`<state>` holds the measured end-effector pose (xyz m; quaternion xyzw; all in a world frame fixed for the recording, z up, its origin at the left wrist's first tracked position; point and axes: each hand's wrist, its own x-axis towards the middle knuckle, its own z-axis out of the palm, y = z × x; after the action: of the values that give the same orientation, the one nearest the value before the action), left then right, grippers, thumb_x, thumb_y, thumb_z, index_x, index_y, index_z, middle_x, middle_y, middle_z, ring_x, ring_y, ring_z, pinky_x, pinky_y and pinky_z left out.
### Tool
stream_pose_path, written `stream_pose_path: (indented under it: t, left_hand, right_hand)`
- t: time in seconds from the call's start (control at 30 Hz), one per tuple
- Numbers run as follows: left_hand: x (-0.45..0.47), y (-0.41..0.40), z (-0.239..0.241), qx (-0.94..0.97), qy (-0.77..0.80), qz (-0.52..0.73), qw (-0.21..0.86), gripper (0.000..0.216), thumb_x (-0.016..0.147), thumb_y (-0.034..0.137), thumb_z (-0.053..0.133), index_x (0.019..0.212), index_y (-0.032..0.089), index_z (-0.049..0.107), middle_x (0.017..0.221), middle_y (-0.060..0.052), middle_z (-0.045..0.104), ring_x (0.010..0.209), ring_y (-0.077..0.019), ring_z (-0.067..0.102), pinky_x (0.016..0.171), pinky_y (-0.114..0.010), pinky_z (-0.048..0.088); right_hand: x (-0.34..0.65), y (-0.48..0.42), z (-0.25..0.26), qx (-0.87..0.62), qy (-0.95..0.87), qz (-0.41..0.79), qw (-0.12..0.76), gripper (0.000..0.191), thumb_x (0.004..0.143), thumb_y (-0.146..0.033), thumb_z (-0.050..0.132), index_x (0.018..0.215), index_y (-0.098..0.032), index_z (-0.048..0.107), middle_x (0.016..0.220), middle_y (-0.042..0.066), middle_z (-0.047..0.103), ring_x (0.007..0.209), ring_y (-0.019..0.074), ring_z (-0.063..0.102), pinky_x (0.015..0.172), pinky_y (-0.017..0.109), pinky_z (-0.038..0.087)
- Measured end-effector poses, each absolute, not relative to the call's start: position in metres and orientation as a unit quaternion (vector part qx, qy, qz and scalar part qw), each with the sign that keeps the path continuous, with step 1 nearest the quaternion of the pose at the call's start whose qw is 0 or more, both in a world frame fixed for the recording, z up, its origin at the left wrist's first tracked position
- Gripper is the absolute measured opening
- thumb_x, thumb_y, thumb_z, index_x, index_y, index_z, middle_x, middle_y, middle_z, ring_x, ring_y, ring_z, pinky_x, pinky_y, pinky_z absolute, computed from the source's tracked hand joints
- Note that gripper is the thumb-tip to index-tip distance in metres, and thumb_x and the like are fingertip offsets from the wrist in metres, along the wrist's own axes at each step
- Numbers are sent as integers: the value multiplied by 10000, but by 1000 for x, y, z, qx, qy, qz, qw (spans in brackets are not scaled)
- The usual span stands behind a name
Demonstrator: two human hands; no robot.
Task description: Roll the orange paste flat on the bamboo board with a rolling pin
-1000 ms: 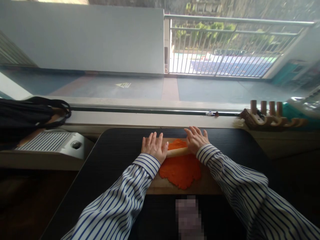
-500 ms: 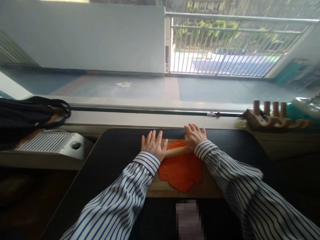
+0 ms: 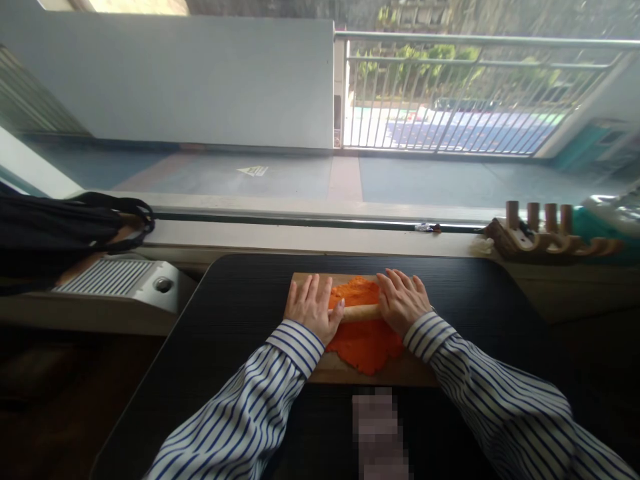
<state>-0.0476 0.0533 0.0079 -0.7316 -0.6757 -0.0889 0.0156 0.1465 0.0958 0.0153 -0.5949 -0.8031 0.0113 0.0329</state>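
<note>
A pale wooden rolling pin (image 3: 361, 313) lies across a flat, ragged-edged sheet of orange dough or clay (image 3: 367, 350) on a wooden board (image 3: 325, 378). My left hand (image 3: 311, 308) rests palm down over the pin's left end, its fingers stretched forward and apart. Over the right end lies my right hand (image 3: 404, 300), also palm down with fingers extended. Both palms hide the ends of the pin and parts of the sheet's sides.
The black table (image 3: 240, 333) stands against a window sill (image 3: 280, 239). A dark bag (image 3: 55, 233) and a grey slatted unit (image 3: 117, 280) are at the left. A brown wooden holder with upright pegs (image 3: 540, 240) sits on the sill at the right. A blurred patch (image 3: 380, 433) covers something in front.
Both hands and the rolling pin have come back slightly toward me over the orange sheet. My right hand has also shifted right, and its fingers are more extended.
</note>
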Motion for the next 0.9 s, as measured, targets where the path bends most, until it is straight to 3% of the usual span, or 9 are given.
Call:
stream_pose_path:
  t: [0.33,0.53,0.9]
  left_hand:
    - [-50,95,9,-678,-728,-98,14,530,866,439,294,1312,175,406,1362,-146,410,1273,-275,325,1032,-520,220]
    - [-56,117,13,-658,-743,-118,29,527,867,420,287,1295,143,421,1344,-153,430,1263,-275,335,1030,-532,218]
    - [-49,82,6,-695,-711,-105,25,531,852,454,316,1273,163,458,1337,-149,442,1258,-277,346,1029,-502,238]
  right_hand:
    - [127,151,22,-611,-789,56,23,480,832,-265,295,1304,-209,368,1417,78,316,1299,238,215,1011,575,175]
    - [117,177,22,-605,-793,48,51,457,815,-236,303,1260,-196,399,1363,99,380,1273,245,244,1004,600,162]
    - [133,137,17,-609,-791,56,24,460,846,-301,262,1285,-238,382,1380,65,366,1275,233,252,1001,559,203]
